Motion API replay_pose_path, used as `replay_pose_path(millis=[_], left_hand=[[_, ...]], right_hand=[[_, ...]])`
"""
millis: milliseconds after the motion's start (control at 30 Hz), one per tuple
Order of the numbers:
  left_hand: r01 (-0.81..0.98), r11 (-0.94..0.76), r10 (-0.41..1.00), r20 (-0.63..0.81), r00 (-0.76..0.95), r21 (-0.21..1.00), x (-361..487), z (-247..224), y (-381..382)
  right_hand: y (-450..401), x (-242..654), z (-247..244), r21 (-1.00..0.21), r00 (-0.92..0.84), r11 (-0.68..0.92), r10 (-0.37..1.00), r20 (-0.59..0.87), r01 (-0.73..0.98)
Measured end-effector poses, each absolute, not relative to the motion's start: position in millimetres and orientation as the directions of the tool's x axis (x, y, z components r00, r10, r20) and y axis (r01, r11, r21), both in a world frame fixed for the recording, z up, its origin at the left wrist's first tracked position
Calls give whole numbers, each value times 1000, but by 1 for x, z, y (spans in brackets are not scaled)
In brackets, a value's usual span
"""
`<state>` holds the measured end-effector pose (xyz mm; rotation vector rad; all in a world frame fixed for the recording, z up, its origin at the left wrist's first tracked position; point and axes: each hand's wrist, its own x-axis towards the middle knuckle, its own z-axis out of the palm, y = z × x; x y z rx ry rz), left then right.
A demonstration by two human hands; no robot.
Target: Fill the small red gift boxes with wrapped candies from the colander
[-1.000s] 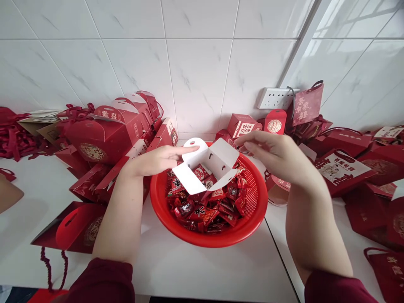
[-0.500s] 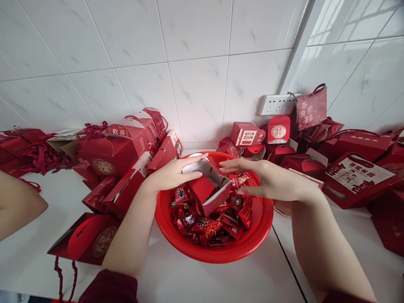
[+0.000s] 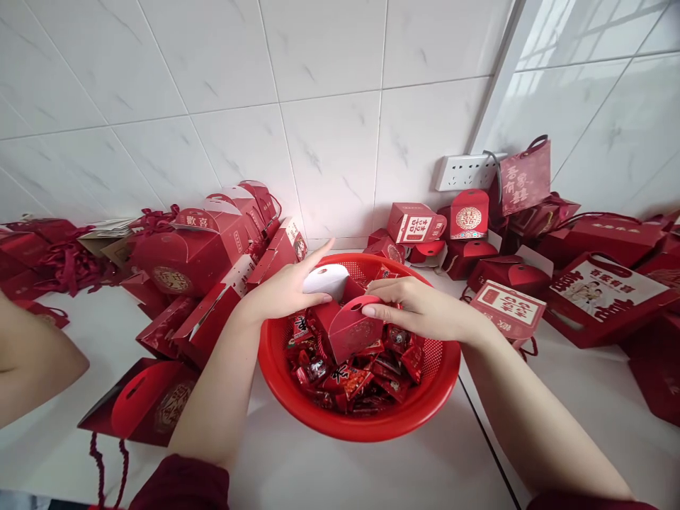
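Observation:
Over the candies sits a small red gift box (image 3: 353,334), its flaps partly folded. My left hand (image 3: 281,290) holds its left side, thumb on the red edge and forefinger stretched upward beside the white-lined flap. With thumb and fingers, my right hand (image 3: 417,303) pinches the rounded front flap near its hole. Beneath the box, a red plastic basket (image 3: 361,430) with perforated walls contains several red-wrapped candies (image 3: 348,382). Part of the box's far side is hidden by my right hand and the raised flap.
Folded red gift boxes (image 3: 191,255) crowd the left, with a corded box (image 3: 141,404) in front. More boxes (image 3: 507,308) stand at the right, below a wall socket (image 3: 467,173). Another person's arm (image 3: 37,361) reaches in from the left edge.
My right hand has moved left and down onto the box and closed on its front flap. That flap now stands up over the front, covering the inside that showed before.

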<state>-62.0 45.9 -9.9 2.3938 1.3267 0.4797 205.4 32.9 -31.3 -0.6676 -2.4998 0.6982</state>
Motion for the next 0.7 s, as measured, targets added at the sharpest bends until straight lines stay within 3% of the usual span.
replay_pose_path(millis=[167, 400, 700], left_hand=[[741, -515, 838, 71, 541, 431, -63, -2, 39], [901, -384, 922, 29, 387, 203, -44, -2, -8], [860, -440, 882, -55, 468, 258, -43, -7, -7]], right_hand=[[35, 199, -40, -596, -690, 709, 644, 330, 376], [30, 194, -43, -545, -618, 704, 691, 376, 456], [33, 194, -50, -515, -602, 751, 650, 463, 414]])
